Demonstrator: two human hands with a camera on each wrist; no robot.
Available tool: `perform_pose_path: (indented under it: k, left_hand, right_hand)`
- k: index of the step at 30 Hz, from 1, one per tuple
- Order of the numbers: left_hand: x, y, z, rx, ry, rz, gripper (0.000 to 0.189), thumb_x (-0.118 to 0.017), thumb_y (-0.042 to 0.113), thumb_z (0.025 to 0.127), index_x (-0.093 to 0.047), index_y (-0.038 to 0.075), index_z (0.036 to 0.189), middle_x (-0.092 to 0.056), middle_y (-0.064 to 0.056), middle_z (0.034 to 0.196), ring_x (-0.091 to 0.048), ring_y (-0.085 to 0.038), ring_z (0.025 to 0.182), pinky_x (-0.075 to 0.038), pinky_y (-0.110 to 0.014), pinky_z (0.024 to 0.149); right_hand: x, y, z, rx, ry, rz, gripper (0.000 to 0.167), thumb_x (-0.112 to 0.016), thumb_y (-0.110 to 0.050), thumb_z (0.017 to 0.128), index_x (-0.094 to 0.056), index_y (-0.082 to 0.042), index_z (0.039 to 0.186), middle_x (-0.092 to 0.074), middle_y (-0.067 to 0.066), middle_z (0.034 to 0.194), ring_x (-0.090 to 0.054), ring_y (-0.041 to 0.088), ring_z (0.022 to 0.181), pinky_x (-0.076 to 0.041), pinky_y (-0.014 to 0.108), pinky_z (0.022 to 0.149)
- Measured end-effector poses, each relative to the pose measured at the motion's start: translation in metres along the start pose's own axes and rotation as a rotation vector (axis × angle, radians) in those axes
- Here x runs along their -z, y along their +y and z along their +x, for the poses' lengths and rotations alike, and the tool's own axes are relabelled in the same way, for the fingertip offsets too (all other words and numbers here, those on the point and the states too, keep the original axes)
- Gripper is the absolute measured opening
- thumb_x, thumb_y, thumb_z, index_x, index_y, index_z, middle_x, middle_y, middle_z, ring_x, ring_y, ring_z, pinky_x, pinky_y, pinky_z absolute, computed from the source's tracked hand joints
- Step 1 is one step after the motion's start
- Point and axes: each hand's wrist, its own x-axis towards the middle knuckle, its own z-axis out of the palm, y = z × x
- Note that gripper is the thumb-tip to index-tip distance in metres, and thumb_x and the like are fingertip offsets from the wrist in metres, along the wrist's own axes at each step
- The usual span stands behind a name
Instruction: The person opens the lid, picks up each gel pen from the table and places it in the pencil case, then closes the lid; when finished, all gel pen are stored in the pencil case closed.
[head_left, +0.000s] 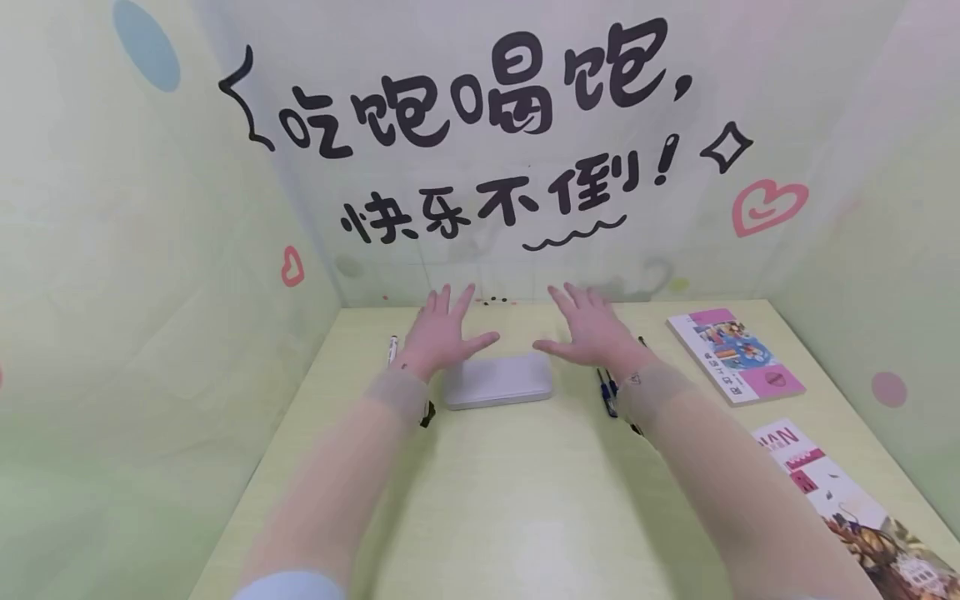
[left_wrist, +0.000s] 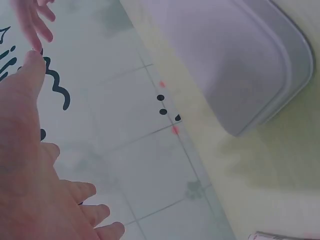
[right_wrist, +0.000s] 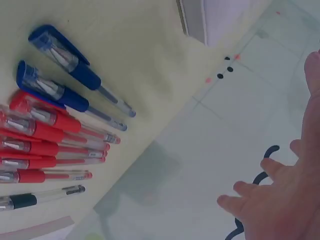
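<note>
Two hands, the left hand (head_left: 438,333) and the right hand (head_left: 596,329), have their fingers spread wide and hold nothing. Between their wrists a pale lilac case (head_left: 498,381) lies flat on the table (head_left: 502,508). A marker (head_left: 393,350) lies beyond the left wrist; near the right lie blue pens (right_wrist: 76,100), red pens (right_wrist: 42,147) and a dark pen (right_wrist: 25,201). Farther right rest a pink-and-white book (head_left: 735,354) and a magazine (head_left: 847,500).
</note>
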Motion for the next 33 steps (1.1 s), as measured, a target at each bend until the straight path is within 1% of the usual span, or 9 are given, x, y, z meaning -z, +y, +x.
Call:
perform_pose_path:
  k: [3, 6, 10, 13, 21, 25, 28, 30, 33]
  left_hand:
    - [-0.012, -0.002, -0.008, 0.010, -0.020, -0.068, 0.112, -0.057, 0.089, 0.094, -0.008, 0.034, 0.179, -0.013, -0.024, 0.185, -0.020, -0.051, 0.170, -0.031, -0.069, 0.135]
    - [-0.025, -0.007, -0.017, 0.018, -0.045, -0.124, 0.114, -0.060, 0.088, 0.092, -0.010, 0.034, 0.179, -0.016, -0.022, 0.185, -0.026, -0.047, 0.169, -0.036, -0.069, 0.132]
    - [-0.044, -0.016, -0.028, 0.022, -0.057, -0.153, 0.117, -0.062, 0.088, 0.090, -0.010, 0.034, 0.179, -0.020, -0.020, 0.184, -0.028, -0.045, 0.169, -0.037, -0.069, 0.132]
    - [-0.056, -0.022, -0.035, 0.024, -0.062, -0.172, 0.120, -0.066, 0.088, 0.089, -0.010, 0.031, 0.179, -0.022, -0.021, 0.184, -0.027, -0.045, 0.170, -0.036, -0.069, 0.133]
    - [-0.078, -0.030, -0.051, 0.035, -0.074, -0.186, 0.127, -0.074, 0.085, 0.084, -0.014, 0.025, 0.179, -0.025, -0.019, 0.183, -0.026, -0.047, 0.169, -0.029, -0.069, 0.136]
    - [-0.087, -0.034, -0.053, 0.045, -0.083, -0.196, 0.127, -0.077, 0.081, 0.085, -0.013, 0.025, 0.179, -0.026, -0.013, 0.184, -0.023, -0.043, 0.171, -0.022, -0.065, 0.140]
    - [-0.091, -0.034, -0.054, 0.046, -0.087, -0.247, 0.123, -0.082, 0.073, 0.086, -0.016, 0.025, 0.179, -0.029, -0.009, 0.184, -0.022, -0.040, 0.172, -0.019, -0.062, 0.141]
    - [-0.093, -0.033, -0.056, 0.043, -0.087, -0.288, 0.120, -0.086, 0.066, 0.087, -0.020, 0.025, 0.178, -0.030, -0.008, 0.183, -0.026, -0.039, 0.171, -0.024, -0.062, 0.140]
    - [-0.097, -0.034, -0.059, 0.038, -0.076, -0.343, 0.116, -0.090, 0.056, 0.087, -0.025, 0.022, 0.177, -0.032, -0.011, 0.182, -0.036, -0.041, 0.166, -0.034, -0.062, 0.136]
  right_hand:
    - [-0.015, -0.005, -0.003, 0.093, -0.021, 0.045, 0.107, -0.069, -0.070, 0.099, -0.020, -0.017, 0.178, -0.021, 0.026, 0.182, -0.026, 0.056, 0.166, -0.024, 0.072, 0.136]
    - [-0.030, -0.011, -0.006, 0.152, -0.052, 0.075, 0.102, -0.073, -0.066, 0.098, -0.026, -0.021, 0.177, -0.027, 0.025, 0.181, -0.033, 0.050, 0.165, -0.032, 0.069, 0.134]
    - [-0.047, -0.020, -0.008, 0.200, -0.072, 0.080, 0.099, -0.077, -0.063, 0.097, -0.031, -0.023, 0.176, -0.031, 0.024, 0.180, -0.037, 0.048, 0.164, -0.035, 0.067, 0.133]
    - [-0.057, -0.025, -0.009, 0.212, -0.082, 0.076, 0.098, -0.078, -0.061, 0.097, -0.033, -0.023, 0.175, -0.033, 0.024, 0.179, -0.039, 0.048, 0.163, -0.035, 0.066, 0.134]
    - [-0.075, -0.026, -0.015, 0.187, -0.104, 0.120, 0.094, -0.083, -0.056, 0.095, -0.039, -0.025, 0.172, -0.032, 0.025, 0.179, -0.036, 0.049, 0.164, -0.032, 0.068, 0.135]
    - [-0.081, -0.024, -0.017, 0.177, -0.109, 0.142, 0.090, -0.083, -0.053, 0.096, -0.042, -0.027, 0.171, -0.031, 0.024, 0.179, -0.036, 0.049, 0.164, -0.034, 0.068, 0.133]
    - [-0.085, -0.022, -0.018, 0.162, -0.123, 0.154, 0.085, -0.080, -0.053, 0.098, -0.043, -0.029, 0.171, -0.030, 0.023, 0.180, -0.036, 0.049, 0.164, -0.034, 0.069, 0.133]
    - [-0.087, -0.020, -0.019, 0.143, -0.141, 0.150, 0.082, -0.077, -0.054, 0.100, -0.042, -0.031, 0.171, -0.027, 0.021, 0.182, -0.035, 0.048, 0.165, -0.032, 0.069, 0.134]
    - [-0.090, -0.017, -0.020, 0.130, -0.155, 0.137, 0.079, -0.073, -0.055, 0.103, -0.040, -0.033, 0.172, -0.025, 0.019, 0.183, -0.035, 0.048, 0.165, -0.032, 0.068, 0.134]
